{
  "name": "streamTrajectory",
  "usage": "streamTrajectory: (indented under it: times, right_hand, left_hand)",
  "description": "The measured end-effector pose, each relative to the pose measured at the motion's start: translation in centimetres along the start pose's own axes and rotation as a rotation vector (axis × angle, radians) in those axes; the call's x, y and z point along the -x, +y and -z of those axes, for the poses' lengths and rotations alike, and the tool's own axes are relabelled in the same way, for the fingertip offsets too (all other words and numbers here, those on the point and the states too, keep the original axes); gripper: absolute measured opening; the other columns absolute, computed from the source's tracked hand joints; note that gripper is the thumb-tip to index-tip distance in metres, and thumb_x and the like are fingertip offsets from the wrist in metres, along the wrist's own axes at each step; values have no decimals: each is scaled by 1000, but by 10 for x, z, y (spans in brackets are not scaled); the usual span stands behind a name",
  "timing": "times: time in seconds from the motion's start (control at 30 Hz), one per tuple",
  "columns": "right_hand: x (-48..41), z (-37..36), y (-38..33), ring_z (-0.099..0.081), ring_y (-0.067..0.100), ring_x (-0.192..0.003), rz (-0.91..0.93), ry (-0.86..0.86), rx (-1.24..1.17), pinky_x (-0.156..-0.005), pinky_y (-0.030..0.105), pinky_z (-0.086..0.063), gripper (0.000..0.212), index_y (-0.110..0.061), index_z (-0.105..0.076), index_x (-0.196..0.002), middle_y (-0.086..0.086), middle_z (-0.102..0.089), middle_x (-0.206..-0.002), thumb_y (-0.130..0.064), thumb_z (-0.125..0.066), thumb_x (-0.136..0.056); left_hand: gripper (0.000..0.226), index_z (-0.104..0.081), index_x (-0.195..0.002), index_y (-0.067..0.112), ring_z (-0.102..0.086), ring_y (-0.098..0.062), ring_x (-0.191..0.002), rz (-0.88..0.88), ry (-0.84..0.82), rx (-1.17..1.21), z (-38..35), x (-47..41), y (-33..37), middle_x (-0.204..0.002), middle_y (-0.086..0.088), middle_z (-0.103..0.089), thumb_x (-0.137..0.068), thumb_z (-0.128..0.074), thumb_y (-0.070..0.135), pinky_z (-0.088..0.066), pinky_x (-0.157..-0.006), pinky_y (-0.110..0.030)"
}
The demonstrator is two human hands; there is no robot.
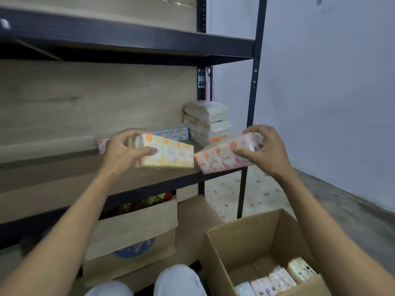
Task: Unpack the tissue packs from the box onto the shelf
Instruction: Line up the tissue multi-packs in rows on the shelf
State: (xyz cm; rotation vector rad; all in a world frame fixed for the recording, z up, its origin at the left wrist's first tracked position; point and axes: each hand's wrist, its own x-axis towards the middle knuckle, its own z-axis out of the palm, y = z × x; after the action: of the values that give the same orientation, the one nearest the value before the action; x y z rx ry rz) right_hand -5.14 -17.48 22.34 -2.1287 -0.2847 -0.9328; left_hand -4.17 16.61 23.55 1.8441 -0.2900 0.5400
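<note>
A black metal shelving unit (255, 67) with pale wooden boards fills the left and centre of the view. A grey-white wall (331, 82) stands to its right above a speckled concrete floor (267, 195). Under the middle shelf (64, 167) sits a brown cardboard box (136, 225) with a blue mark on its front and its flap folded outward; what is inside is too dark to make out.

At the near right an open cardboard box (241, 248) rests on the floor. A row of tissue packs (277, 280) stands on edge along its near side, in yellow, pink and pale blue. The person's knees (177, 280), in light trousers, show at the near edge just left of it.

At the far right end of the middle shelf, a stack of pale wrapped tissue bundles (207, 120) stands against the back corner. A row of blue tissue packs (175, 133) lies just to its left.

Both arms reach forward over the shelf's front edge. The left hand (126, 150) grips a yellow multi-pack of tissues (171, 154), thumb on its near face and fingers curled over the top. The right hand (263, 150) holds a pink multi-pack (215, 158) by its right end — it is tilted, its left end lower and close to the yellow one. Whether either pack touches the board I cannot tell. Another pink pack (102, 145) peeks out behind the left hand.
</note>
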Motion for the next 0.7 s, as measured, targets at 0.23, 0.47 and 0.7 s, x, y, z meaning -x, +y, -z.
streamTrajectory:
  times: [0.23, 0.47, 0.7]
  right_hand:
    - [-20, -71, 9, -49, 2, -109, -56, -51, -205, -78, 8, -39, 44, -31, -62, -102, -13, -52, -118, -38, -85, -65]
    - [-45, -125, 31, -50, 7, -112, -154, -191, -330, -70, 6, -48, 45, -27, -60, -105, -11, -48, -124, -28, -85, -68]
    - [-56, -162, 56, -52, 13, -111, -243, -313, -354, -77, 21, -55, 46, -26, -62, -107, -7, -52, -127, -18, -84, -68]
  left_hand:
    - [41, -74, -95, 24, -61, -21, -107, -53, 48, -68, 47, -4, -53, -110, 0, -66, -61, -86, 5, -50, -94, -52]
    - [50, -70, -89, 38, -57, -3, -107, -97, 50, -144, 64, -17, -87, -110, 7, -61, -63, -84, -2, -48, -88, -21]
    - [45, -71, -98, 32, -54, -13, -117, 5, 43, -271, 82, -31, -115, -118, 8, -58, -63, -87, 8, -51, -93, -37]
